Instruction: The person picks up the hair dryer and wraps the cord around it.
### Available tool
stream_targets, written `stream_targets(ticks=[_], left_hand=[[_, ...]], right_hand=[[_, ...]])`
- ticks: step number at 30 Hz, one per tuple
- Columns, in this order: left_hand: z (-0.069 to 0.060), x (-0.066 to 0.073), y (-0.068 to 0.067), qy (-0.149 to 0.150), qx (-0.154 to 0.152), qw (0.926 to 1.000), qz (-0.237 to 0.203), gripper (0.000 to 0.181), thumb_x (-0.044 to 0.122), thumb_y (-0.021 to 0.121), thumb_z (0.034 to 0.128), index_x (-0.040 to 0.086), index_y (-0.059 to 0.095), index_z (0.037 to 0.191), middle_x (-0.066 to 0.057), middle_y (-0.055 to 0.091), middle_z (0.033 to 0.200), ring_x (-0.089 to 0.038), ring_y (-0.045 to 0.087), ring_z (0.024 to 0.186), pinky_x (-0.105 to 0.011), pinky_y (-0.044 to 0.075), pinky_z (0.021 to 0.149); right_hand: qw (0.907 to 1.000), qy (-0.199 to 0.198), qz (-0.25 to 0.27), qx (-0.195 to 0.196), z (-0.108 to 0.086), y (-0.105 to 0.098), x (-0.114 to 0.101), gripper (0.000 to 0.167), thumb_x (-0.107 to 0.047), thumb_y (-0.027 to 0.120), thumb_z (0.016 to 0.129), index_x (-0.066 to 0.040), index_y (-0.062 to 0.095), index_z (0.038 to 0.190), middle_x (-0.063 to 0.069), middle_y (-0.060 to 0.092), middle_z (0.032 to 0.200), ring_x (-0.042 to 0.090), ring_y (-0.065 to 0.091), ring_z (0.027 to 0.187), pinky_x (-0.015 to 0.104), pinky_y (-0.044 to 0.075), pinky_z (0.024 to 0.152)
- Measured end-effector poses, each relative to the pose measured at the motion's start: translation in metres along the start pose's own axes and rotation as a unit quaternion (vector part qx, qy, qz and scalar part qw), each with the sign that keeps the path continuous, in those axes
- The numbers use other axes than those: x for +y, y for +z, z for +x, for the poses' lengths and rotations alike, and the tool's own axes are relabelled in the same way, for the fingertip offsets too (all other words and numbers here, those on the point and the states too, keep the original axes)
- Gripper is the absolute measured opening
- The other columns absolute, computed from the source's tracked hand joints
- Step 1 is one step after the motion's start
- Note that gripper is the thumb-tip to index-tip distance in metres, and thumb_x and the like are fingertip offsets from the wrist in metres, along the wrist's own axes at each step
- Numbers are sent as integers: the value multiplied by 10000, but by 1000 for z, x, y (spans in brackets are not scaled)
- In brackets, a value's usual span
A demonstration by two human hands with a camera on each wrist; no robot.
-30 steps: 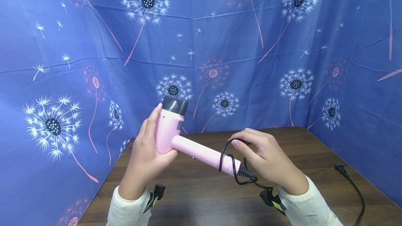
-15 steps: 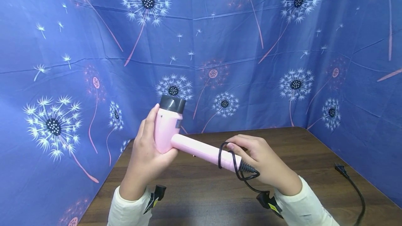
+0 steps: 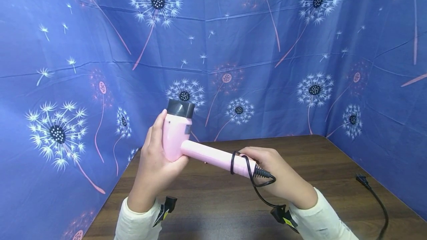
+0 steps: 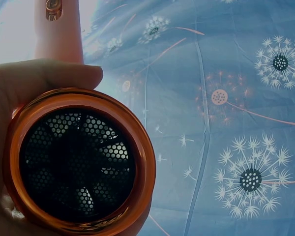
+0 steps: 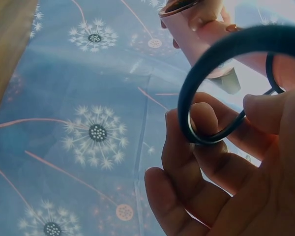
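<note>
My left hand [image 3: 156, 166] grips a pink hair dryer [image 3: 175, 136] by its barrel, thumb below the joint with the handle. Its black nozzle [image 3: 180, 108] points up and away. In the left wrist view the copper-coloured rim [image 4: 146, 162] of the rear air-intake grille faces the camera. The handle [image 3: 213, 155] slants down to the right. A black power cord [image 3: 232, 164] loops loosely around the handle's end. Close behind that end is my right hand [image 3: 280, 175], its fingers curled at the cord. In the right wrist view, the cord loop [image 5: 187, 105] runs across the fingers.
Below the hands lies a brown wooden table [image 3: 213, 203]. On its right side rests the cord's two-pin plug [image 3: 361, 179], with cord trailing to the front edge. A blue dandelion-print cloth [image 3: 213, 47] hangs at the back and both sides.
My right hand has come lower and left, winding the cord down around and behind the handle's end. The hair dryer has shifted slightly left and up in my left hand.
</note>
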State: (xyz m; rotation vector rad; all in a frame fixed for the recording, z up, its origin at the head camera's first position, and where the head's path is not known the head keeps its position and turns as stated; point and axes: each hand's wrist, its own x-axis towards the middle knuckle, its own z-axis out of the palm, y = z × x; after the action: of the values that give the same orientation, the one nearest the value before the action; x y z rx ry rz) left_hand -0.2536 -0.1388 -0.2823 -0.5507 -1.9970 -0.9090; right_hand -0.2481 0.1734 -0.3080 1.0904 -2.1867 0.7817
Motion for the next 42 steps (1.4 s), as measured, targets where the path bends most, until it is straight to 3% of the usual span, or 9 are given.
stream_targets(ticks=[6, 10, 18, 24, 28, 32, 42], left_hand=[[0, 0, 1, -108, 74, 9999, 2, 1193, 122, 868, 614, 282, 287, 1643, -117, 565, 1360, -242, 573, 1042, -451, 498, 773], [0, 0, 1, -172, 111, 9998, -25, 1194, 109, 863, 616, 298, 284, 1642, -107, 559, 1364, -237, 575, 1018, -440, 496, 760], [1, -1, 1, -250, 338, 9991, -109, 1163, 91, 847, 640, 277, 288, 1642, -101, 526, 1443, -266, 571, 1068, -457, 482, 783], [0, -1, 2, -327, 424, 9985, -90, 1174, 85, 850, 635, 286, 283, 1644, -103, 531, 1432, -266, 566, 1015, -443, 471, 748], [1, -1, 2, -370, 494, 9981, -52, 1176, 82, 849, 633, 276, 282, 1644, -129, 529, 1427, -283, 564, 1021, -449, 465, 751], [1, -2, 1, -447, 506, 9977, -15, 1189, 82, 852, 629, 288, 272, 1647, -138, 526, 1426, -292, 561, 1045, -457, 461, 772], [1, -3, 0, -546, 471, 9974, 92, 1207, 89, 864, 616, 271, 269, 1649, -141, 516, 1446, -302, 557, 1067, -465, 462, 787]], right_hand=[[9999, 45, 96, -93, -2, 2, 2, 448, 25, 624, 792, -260, 690, 1132, -185, 678, 1017, 30, 631, 870, 281, 555, 801], [9997, 64, 202, -102, -2, 2, 1, 508, 59, 584, 766, -264, 681, 1145, -178, 666, 992, 36, 614, 846, 273, 544, 783], [9984, 556, -13, -73, -1, 8, -8, 310, 46, 656, 868, -258, 636, 927, -154, 591, 759, -7, 542, 677, 225, 497, 628], [9887, 1361, 531, -332, -4, 9, -14, 135, -138, 646, 1008, -231, 680, 916, -134, 561, 703, -9, 511, 610, 234, 479, 557], [9948, 924, 324, -276, -4, 12, -15, 69, -202, 637, 1028, -264, 665, 1037, -147, 564, 812, -10, 510, 669, 213, 476, 598], [9993, 278, -191, -152, -5, 16, -16, 132, -145, 645, 1013, -263, 619, 1066, -156, 560, 958, -16, 507, 782, 191, 469, 685], [9954, 240, -779, -503, -7, 19, -23, 130, -132, 673, 963, -234, 594, 986, -191, 524, 902, -56, 467, 748, 181, 450, 692]])
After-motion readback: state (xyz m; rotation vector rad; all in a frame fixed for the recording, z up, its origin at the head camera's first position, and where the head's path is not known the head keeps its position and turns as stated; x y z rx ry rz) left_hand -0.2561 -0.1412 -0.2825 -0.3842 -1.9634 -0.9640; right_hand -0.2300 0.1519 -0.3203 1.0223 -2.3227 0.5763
